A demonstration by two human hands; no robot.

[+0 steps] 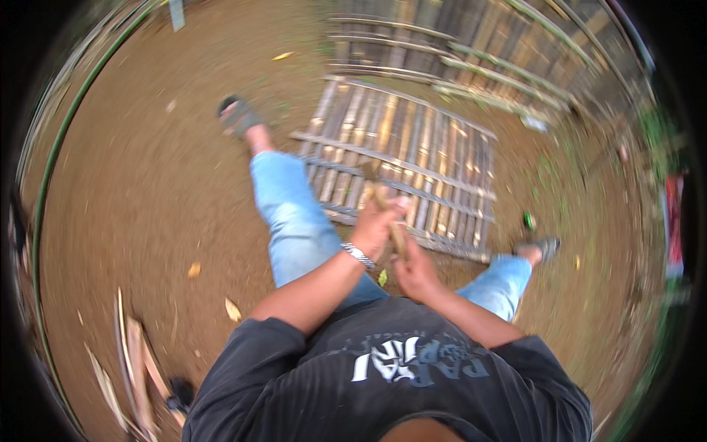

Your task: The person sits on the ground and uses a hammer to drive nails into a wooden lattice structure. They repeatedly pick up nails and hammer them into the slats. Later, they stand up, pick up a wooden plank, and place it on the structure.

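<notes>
Brown and blurred, a stick (398, 239) slants through the left hand (375, 226) and right hand (417, 271), both curled around it. Beyond lies a bamboo panel (412, 166).

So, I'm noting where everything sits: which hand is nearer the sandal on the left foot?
Left. In the picture, the left hand is below and right of the sandal; the right hand is lower and farther right.

Bold capital letters (389, 359), some white and others blue-grey, stood across the chest of the person's black T-shirt (390, 398); smaller, fainter lettering (449, 340) beside them was too blurred to read.
</notes>
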